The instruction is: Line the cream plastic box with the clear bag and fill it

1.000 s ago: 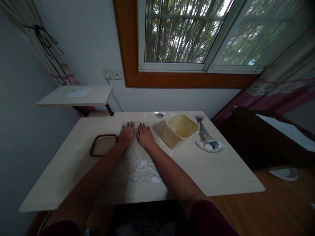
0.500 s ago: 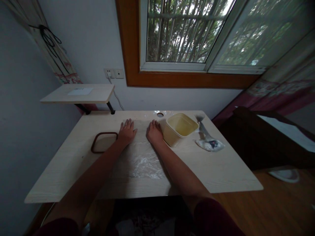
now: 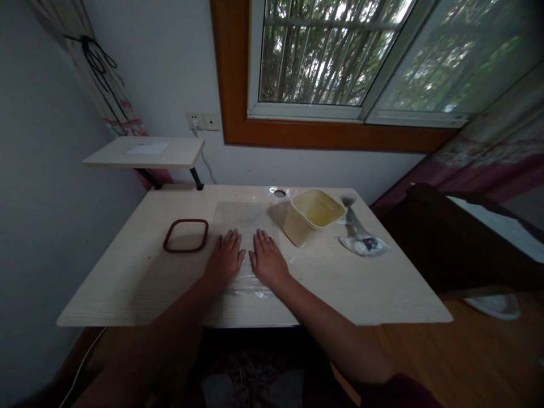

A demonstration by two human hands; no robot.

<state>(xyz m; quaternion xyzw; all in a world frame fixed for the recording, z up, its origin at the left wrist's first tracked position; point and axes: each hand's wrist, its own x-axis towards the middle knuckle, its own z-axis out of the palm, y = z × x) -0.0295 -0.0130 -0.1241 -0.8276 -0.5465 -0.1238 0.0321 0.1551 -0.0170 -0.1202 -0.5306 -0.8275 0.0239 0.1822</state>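
Left hand [image 3: 225, 260] and right hand [image 3: 267, 262] lie palm-down, side by side on the near part of the thin clear plastic sheet [image 3: 244, 218]. Grip open on both, nothing clasped. Flat pressure probably pins the film smooth on the pale wooden tabletop [image 3: 361, 289]. Brown-rimmed rectangular lid [image 3: 186, 235] lies left, off the sheet. Pale yellow square plastic tub [image 3: 312, 218] stands far right at the sheet's corner, with a crumpled clear bag [image 3: 363, 243] right of it.

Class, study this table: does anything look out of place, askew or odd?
The yellow tub stands open, while a brown-rimmed lid lies apart from it, left of the left hand. Nothing looks spilled or broken.
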